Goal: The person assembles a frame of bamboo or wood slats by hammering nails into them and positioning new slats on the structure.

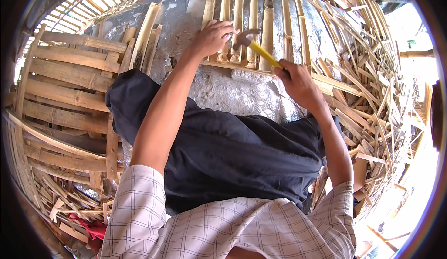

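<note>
My right hand (298, 83) is closed round the dark grip of a claw hammer (263, 54). The hammer has a yellow shaft, and its brownish metal head is raised over the bamboo slats, pointing toward my left hand. That left hand (215, 38) reaches over the frame's left slats, palm down, with its fingers partly spread; the fingertips touch or hover just above a slat, I cannot tell which. Beneath both hands lies a bamboo frame (267, 30) of several parallel slats running away from me, joined by a crosspiece at the near end. No nail is visible.
A slatted bamboo panel (70, 93) stands at my left. Loose split bamboo strips (365, 96) are heaped along the right. A grey, worn surface (181, 21) lies under the frame. My legs in dark cloth (233, 152) are folded in front. Red cloth (95, 230) lies lower left.
</note>
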A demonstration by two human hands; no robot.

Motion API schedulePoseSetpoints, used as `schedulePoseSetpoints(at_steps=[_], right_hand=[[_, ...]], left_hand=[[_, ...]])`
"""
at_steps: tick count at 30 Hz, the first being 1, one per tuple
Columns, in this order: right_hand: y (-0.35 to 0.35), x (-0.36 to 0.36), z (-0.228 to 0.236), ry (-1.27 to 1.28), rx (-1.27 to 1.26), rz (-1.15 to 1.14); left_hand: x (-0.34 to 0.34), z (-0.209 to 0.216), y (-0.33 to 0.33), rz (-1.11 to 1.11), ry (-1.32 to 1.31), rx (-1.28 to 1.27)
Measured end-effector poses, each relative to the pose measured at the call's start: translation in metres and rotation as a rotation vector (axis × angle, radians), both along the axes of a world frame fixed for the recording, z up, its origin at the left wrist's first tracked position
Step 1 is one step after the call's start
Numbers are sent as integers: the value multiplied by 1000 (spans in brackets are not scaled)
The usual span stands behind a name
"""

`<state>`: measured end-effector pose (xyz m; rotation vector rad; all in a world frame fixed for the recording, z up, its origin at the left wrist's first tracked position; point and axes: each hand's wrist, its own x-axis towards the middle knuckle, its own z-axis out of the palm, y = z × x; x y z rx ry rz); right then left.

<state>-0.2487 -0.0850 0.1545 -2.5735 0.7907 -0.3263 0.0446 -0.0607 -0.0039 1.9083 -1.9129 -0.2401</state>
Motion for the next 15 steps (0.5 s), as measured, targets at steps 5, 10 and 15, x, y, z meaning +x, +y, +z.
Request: schedulePoseSetpoints(at_steps=[5, 10, 15], right_hand=[[5, -1, -17, -80, 233, -269], [-5, 7, 6, 108, 67, -71], [6, -12, -22, -104, 117, -266]], left_hand=[[-12, 16, -3, 3, 67, 119], [-2, 11, 3, 12, 27, 78], [-18, 20, 1, 5, 104, 120]])
